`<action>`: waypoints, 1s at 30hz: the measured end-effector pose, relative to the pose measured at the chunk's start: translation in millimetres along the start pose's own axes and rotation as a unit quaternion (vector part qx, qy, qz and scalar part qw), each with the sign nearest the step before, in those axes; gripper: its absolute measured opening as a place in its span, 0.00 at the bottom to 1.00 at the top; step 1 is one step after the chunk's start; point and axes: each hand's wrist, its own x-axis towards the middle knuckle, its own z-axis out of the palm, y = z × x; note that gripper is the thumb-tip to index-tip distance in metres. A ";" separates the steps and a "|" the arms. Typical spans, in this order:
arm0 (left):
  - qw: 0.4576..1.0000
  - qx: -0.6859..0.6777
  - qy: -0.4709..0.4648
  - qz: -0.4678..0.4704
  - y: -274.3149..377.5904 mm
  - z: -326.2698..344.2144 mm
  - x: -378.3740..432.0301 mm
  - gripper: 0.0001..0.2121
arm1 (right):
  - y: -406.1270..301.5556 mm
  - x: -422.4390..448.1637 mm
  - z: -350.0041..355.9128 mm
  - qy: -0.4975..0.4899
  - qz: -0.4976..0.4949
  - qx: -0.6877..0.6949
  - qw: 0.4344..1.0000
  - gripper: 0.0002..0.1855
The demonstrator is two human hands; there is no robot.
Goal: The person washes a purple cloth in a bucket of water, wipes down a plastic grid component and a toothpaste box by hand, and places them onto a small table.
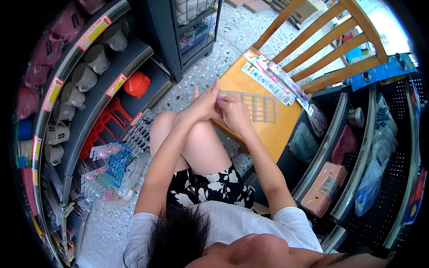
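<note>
My left hand [205, 104] and my right hand [233, 112] meet at the near left edge of a wooden chair's seat [286, 129], above my knees. Between them the fingers of both hands hold a small purple item [219, 97], mostly hidden by the fingers. Just right of my right hand, a translucent plastic grid tray [259, 106] lies flat on the seat. Behind the tray, against the slatted backrest, several packaged toothbrushes [273, 78] lie in an overlapping pile.
Shelves at the left hold wrapped mugs [97, 58], a red plastic funnel [136, 84] and hanging toothbrush packs [105, 150]. A dark metal rack [196, 30] stands beyond the seat. At the right, shelves carry a pink box [323, 189] and bagged goods [373, 177].
</note>
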 end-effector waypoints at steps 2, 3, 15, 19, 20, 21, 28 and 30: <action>1.000 0.002 -0.005 0.001 3.1 -3.2 -2.4 0.62 | -5.1 -7.5 -7.3 -0.022 -0.001 0.012 1.000 0.11; 1.000 0.002 -0.003 0.001 3.6 -2.5 -2.3 0.62 | -5.7 -11.3 -10.8 -0.045 -0.001 0.021 0.999 0.11; 0.997 0.073 -0.003 0.030 5.1 0.9 -0.7 0.65 | 7.3 11.6 -19.0 0.059 0.067 0.052 0.995 0.10; 0.998 0.046 0.003 0.034 2.1 0.3 -0.5 0.69 | 10.6 14.1 7.7 0.019 0.054 0.015 0.998 0.13; 0.999 0.045 -0.006 0.028 3.7 -0.8 0.0 0.69 | 12.4 10.1 11.9 0.033 0.032 -0.009 0.999 0.11; 0.999 0.044 -0.006 0.026 5.5 -0.9 -0.3 0.69 | 11.3 7.0 13.4 0.045 0.007 -0.032 0.998 0.09; 0.999 0.039 -0.002 0.010 4.8 1.5 -1.9 0.65 | 0.7 -16.2 -16.1 -0.064 -0.049 -0.024 0.996 0.09; 0.999 0.041 -0.002 0.016 6.7 2.3 -0.3 0.65 | 4.4 -23.9 -17.4 -0.063 -0.047 0.018 0.997 0.07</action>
